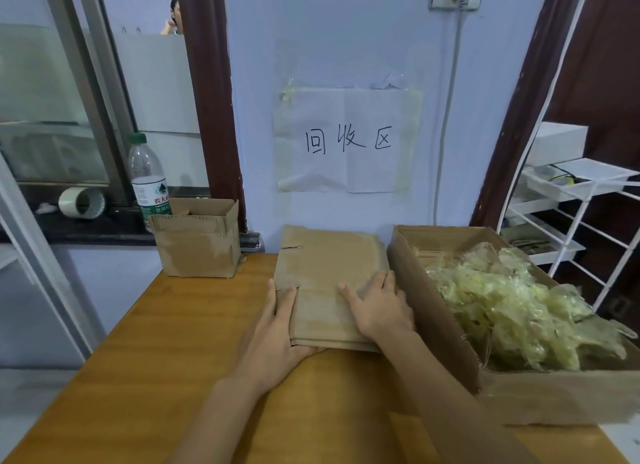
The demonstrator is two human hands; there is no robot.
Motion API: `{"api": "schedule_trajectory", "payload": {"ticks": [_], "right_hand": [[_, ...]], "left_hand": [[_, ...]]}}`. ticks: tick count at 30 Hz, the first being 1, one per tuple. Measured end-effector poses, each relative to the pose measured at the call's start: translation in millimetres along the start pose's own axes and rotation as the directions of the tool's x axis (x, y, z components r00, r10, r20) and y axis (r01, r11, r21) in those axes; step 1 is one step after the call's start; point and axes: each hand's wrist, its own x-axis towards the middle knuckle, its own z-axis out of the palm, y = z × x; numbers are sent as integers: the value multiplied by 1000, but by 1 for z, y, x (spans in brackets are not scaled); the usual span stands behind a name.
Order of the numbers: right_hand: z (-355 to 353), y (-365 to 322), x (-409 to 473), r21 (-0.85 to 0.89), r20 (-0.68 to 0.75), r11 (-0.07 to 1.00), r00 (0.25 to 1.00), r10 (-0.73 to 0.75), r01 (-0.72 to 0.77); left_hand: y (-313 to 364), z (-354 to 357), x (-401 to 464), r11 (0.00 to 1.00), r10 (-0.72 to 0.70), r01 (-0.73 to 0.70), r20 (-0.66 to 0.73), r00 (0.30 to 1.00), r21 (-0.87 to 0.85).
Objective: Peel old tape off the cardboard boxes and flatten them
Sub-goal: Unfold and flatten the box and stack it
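A stack of flattened brown cardboard boxes lies on the wooden table against the wall. My left hand grips the stack's near left corner, thumb on top and fingers underneath. My right hand lies flat on top of the stack, fingers spread, pressing on its right side. A small upright cardboard box with open flaps stands at the table's far left. On the right, a big open carton holds a heap of crumpled yellowish peeled tape.
A plastic water bottle and a tape roll sit on the dark window ledge at left. A paper sign hangs on the wall. A white wire rack stands at right. A person is visible behind the glass at the upper left.
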Motion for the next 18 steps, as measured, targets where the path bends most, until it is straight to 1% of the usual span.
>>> {"api": "schedule_trajectory", "payload": {"ticks": [5,8,9,11,13,14,16,18], "right_hand": [[0,-1,11,43,34,999,999,5,-7],[1,-3,14,49,45,999,999,8,-10],[1,-3,15,52,46,999,999,7,-9],[1,-2,16,54,47,999,999,4,-7],[2,-1,16,52,43,999,999,-1,-1],[2,-1,16,48,42,999,999,-2,0],[1,-1,17,28,46,1000,999,-5,3],[-1,-2,16,-37,43,999,999,-9,10]], "left_hand": [[0,-1,8,998,-42,40,41,998,38],[0,-5,12,967,22,-29,30,999,252],[-1,-6,13,957,60,-65,27,998,283],[-3,-6,15,967,109,-114,31,994,230],[-7,-5,16,982,126,-130,41,991,136],[-7,-6,15,984,131,-135,43,990,119],[-5,-5,14,977,147,-150,31,989,150],[-3,-5,10,957,171,-164,-6,985,241]]}}
